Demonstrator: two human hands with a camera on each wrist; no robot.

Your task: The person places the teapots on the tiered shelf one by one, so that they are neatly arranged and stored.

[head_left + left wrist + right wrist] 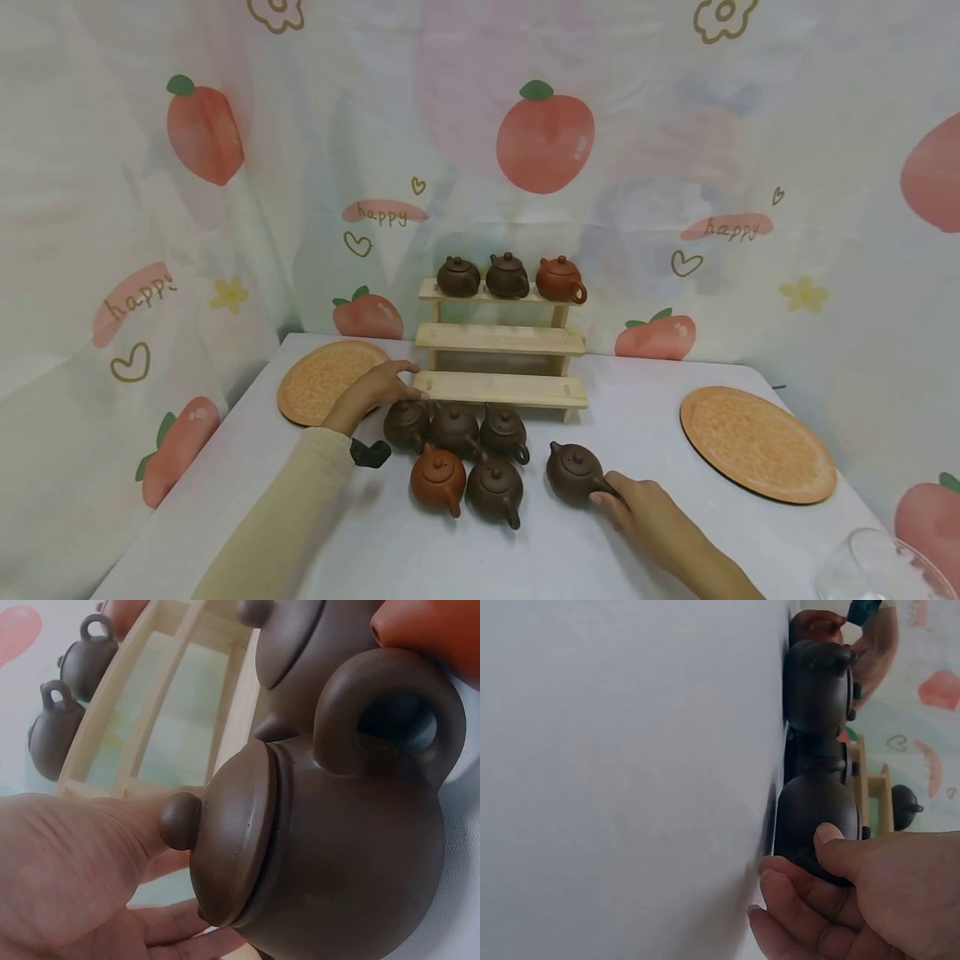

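Head view from my end: the right hand [651, 515] is down on the white bench [615, 550], fingers curled round the back of a dark brown teapot [574, 472] that sits on its own, a bit apart to the right of the main bunch. The right wrist view backs that up, thumb and fingers [802, 889] are wrapped on its rounded body.

The left hand [380, 387] is over at the far-left pot of the cluster, another dark teapot [407, 424], right in front of the lowest step of the little wooden stepped shelf [498, 389]. In the left wrist view the palm sits against the lid knob [180, 820] with fingers under the rim, so I'd call it loosely grasping, not clenched tight.

Next to it are two more dark pots in the back row, then an orange-brown teapot [437, 480] and one more dark one [495, 490] in front. Three teapots sit on the top step [487, 294]. An orange round mat [324, 379] lies at left, another [757, 444] at right, and a glass rim [873, 567] pokes in at the bottom right corner.
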